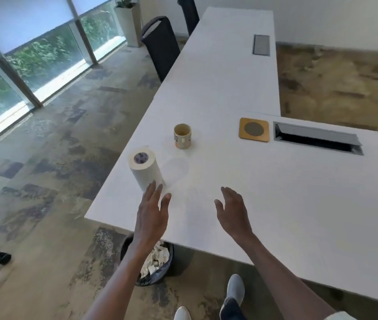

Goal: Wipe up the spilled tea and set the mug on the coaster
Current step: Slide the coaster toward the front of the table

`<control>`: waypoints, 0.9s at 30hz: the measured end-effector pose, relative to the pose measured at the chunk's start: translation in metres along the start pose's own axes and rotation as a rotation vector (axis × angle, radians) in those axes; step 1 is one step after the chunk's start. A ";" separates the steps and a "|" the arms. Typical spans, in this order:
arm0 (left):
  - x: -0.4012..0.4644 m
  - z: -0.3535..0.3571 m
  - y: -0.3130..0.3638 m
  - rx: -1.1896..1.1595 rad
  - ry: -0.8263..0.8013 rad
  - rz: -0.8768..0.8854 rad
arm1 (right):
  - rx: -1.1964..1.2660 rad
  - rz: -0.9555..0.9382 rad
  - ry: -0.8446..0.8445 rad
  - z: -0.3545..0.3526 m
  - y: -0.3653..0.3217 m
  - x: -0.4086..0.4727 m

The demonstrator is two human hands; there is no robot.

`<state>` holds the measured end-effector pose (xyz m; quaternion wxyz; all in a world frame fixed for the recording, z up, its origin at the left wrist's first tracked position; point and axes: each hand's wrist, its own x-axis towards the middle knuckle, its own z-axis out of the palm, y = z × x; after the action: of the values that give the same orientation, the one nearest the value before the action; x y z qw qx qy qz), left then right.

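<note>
Head view: the cream ceramic mug with orange and dark lettering (182,136) stands upright on the long white bench (275,192), long axis vertical, mouth up, handle facing the camera. A brown ring stains its inside; the print is too blurred to read. At its 3 o'clock, well apart, lies the square tan coaster with a grey round centre (254,129), bare. At the mug's 7 o'clock stands the upright white paper towel roll (145,169). A faint pale spill patch (175,168) shows between them, hard to make out. The left hand (152,215), grip open with fingers straight, reaches just beside the roll; contact unclear. The right hand (234,213) hovers open, holding nothing.
</note>
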<state>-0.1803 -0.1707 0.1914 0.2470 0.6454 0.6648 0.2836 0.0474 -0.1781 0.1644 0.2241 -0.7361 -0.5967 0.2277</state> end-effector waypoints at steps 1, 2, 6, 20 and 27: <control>0.004 0.009 0.010 0.000 -0.006 0.008 | 0.002 0.014 0.010 -0.008 0.010 0.004; 0.008 0.018 0.020 0.000 -0.010 0.020 | 0.005 0.028 0.020 -0.016 0.021 0.009; 0.029 0.055 0.059 0.020 -0.032 0.077 | 0.012 0.079 0.047 -0.048 0.062 0.029; 0.104 0.160 0.141 0.069 -0.052 0.091 | -0.053 0.106 0.177 -0.119 0.161 0.118; 0.150 0.195 0.156 0.075 -0.062 0.104 | -0.114 0.090 0.202 -0.119 0.179 0.166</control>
<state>0.0605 -0.0082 0.1655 0.2282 0.6963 0.6326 0.2509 0.2888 -0.0553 0.1406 0.2302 -0.7929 -0.5495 0.1279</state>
